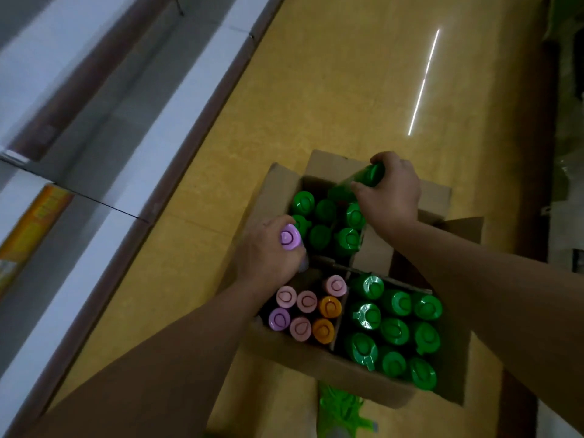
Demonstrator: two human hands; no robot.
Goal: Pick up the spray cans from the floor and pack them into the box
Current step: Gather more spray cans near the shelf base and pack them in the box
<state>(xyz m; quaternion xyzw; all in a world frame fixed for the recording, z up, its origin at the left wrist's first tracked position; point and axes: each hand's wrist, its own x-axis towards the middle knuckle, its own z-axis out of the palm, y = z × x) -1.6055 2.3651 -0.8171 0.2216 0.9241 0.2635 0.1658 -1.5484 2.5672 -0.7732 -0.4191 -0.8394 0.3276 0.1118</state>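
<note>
An open cardboard box (319,361) stands on the yellow floor, split by cardboard dividers. My left hand (268,251) grips a purple-capped spray can (290,238) upright over the box's left edge. My right hand (393,191) holds a green spray can (363,178), tilted, above the far compartment. That far compartment holds several green-capped cans (325,222). In the near left compartment stand pink, purple and orange-capped cans (306,308). The near right compartment is packed with green-capped cans (395,327).
White shelving with a brown edge (189,128) runs along the left, with a yellow packet (28,229) on it. Green plastic wrap (341,412) lies on the floor in front of the box. Dark clutter sits at the far right edge.
</note>
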